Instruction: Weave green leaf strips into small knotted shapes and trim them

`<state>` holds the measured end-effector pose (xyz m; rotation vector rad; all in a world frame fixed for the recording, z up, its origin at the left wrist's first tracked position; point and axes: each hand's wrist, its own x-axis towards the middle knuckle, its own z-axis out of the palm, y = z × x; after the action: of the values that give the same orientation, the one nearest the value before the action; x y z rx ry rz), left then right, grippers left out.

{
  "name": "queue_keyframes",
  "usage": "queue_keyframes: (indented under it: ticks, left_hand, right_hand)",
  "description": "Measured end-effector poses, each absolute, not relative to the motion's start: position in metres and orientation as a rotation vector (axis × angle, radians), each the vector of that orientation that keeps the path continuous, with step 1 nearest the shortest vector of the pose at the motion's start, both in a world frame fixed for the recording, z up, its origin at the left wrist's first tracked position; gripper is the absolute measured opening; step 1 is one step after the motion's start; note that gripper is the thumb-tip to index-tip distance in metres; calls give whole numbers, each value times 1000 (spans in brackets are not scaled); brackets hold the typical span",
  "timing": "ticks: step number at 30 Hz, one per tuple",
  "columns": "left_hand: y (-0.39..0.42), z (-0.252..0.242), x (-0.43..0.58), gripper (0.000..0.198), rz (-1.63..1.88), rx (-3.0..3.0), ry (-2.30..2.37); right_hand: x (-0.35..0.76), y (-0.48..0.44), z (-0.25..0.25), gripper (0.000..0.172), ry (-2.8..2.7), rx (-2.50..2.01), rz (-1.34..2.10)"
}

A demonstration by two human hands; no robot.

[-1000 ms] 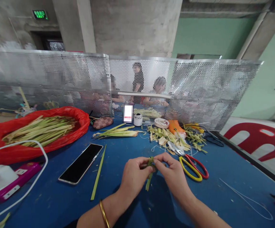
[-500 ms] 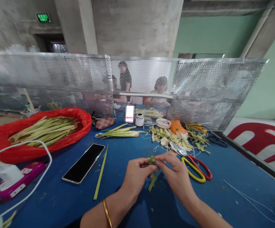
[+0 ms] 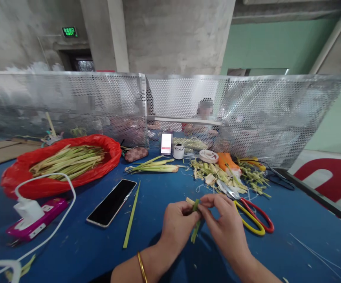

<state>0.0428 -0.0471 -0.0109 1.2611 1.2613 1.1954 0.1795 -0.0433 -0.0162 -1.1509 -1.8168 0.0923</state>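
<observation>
Green, flat plant strip (image 3: 195, 234) hangs from the pinching fingertips of a left hand (image 3: 176, 224) and right hand (image 3: 226, 220), above the near blue tabletop (image 3: 158, 188). To me it looks light, pliable, easily split, best pinched mid-length. Beside it, a pale stub (image 3: 189, 201) shows more plainly than moments earlier.

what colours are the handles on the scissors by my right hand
One yellow handle, one red handle; the head view shows both.
</observation>
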Motion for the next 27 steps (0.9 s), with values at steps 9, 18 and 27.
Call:
queue_keyframes:
  ticks: [9, 18, 27]
  left_hand:
    - [-51, -17, 42, 13, 1030, 1442, 1244]
    - [-56, -18, 42, 10, 674, 1638, 1238]
    - [-54, -20, 42, 10, 562, 1445, 1056]
  right_hand:
    - [191, -37, -1, 23, -1914, -1153, 589]
    - [188, -37, 9, 29, -1623, -1212, 939]
    - [185, -36, 9, 28, -1263, -930, 1067]
